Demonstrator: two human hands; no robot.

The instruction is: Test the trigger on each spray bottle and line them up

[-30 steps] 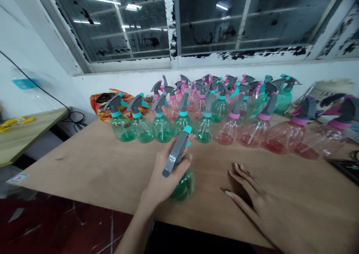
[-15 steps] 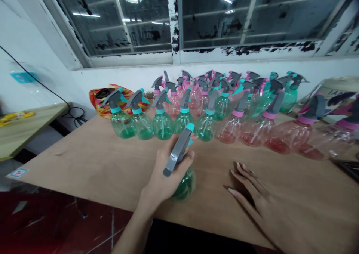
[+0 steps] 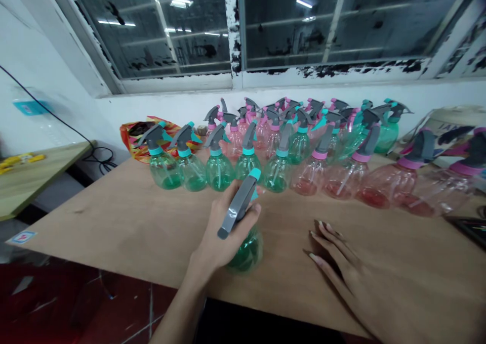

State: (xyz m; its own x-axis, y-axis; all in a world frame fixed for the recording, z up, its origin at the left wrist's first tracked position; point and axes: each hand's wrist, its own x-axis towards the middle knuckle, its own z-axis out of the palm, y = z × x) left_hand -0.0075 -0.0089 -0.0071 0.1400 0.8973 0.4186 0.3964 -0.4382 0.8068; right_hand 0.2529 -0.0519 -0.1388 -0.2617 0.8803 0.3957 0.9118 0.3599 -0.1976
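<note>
My left hand (image 3: 222, 227) is wrapped round the neck of a green spray bottle (image 3: 246, 253) with a grey and turquoise trigger head. The bottle is near the front of the wooden table, its body partly hidden by my hand. To the right, my right hand (image 3: 341, 263) rests on the tabletop with fingers stretched out, holding nothing. Beyond my hands runs a front row of spray bottles: green ones such as this green bottle (image 3: 221, 174) on the left, and pink ones such as this pink bottle (image 3: 308, 176) on the right. Each front-row bottle has some liquid at the bottom.
More pink and green bottles crowd behind the front row, below a window (image 3: 152, 30). A red and yellow bag (image 3: 132, 149) lies at the back left, a beige printed bag (image 3: 455, 121) at the back right. A side table (image 3: 45, 174) stands at left with a black cable beside it.
Almost nothing differs. The view has shifted very slightly; my left hand still grips the green spray bottle and my right hand still lies on the table.
</note>
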